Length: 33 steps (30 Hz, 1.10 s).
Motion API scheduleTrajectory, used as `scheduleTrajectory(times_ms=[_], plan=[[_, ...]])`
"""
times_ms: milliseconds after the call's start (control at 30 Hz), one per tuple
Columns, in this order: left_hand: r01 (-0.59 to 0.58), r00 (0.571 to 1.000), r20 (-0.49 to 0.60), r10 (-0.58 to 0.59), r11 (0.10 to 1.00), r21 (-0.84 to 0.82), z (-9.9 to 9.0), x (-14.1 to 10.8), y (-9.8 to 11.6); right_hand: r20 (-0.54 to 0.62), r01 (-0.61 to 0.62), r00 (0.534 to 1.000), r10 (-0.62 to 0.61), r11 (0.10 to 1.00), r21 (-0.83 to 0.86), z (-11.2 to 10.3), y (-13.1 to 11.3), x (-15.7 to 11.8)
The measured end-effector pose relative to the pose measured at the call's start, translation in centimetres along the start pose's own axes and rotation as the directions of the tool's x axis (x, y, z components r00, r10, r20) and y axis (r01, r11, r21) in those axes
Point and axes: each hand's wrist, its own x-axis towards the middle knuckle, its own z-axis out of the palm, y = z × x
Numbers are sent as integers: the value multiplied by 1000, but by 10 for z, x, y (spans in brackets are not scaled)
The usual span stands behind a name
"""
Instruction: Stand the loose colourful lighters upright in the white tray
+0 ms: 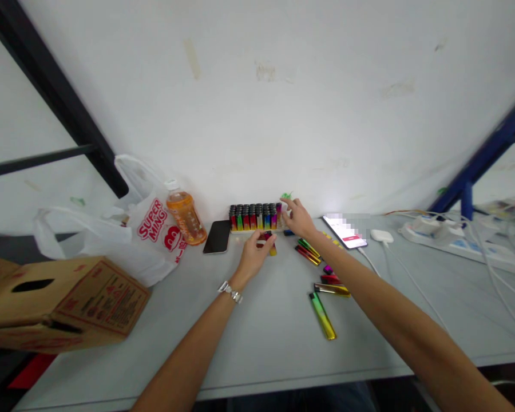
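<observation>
Rows of colourful lighters (253, 217) with black tops stand upright in a low tray (240, 231) against the wall. My left hand (254, 252), with a metal watch at the wrist, is closed on a red-to-yellow lighter (273, 250) just in front of the tray. At the tray's right end is my right hand (298, 218), its index finger and thumb apart beside the last lighters, with nothing visible between them. Several loose lighters lie on the table under and beside my right forearm, among them a green-yellow lighter (323, 316) nearest me and a gold lighter (332, 289).
Left of the tray are a dark phone (217, 237), an orange drink bottle (186, 216), a white plastic bag (150, 240) and a cardboard box (68, 303). On the right lie a lit phone (347, 232), a white charger case (381, 236), cables and a power strip (463, 246).
</observation>
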Motion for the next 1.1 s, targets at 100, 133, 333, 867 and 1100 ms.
scheduleTrajectory(times_ms=[100,133,333,867,1100], plan=[[42,998,63,-32,987,-156,7,-3,2,-105,-23,994,41,986,167,-6,-12,-21],[54,996,74,-41,982,-182,9,-4,2,-127,-30,990,59,976,214,-8,-17,-29],[34,999,19,-32,994,-99,16,-10,8,-115,-114,978,172,913,391,-18,-46,-70],[22,993,-114,-7,991,133,19,-15,24,1,-159,984,180,871,465,-13,-58,-86],[11,996,-86,-1,994,113,17,-17,22,2,-168,982,189,867,470,-13,-59,-86]])
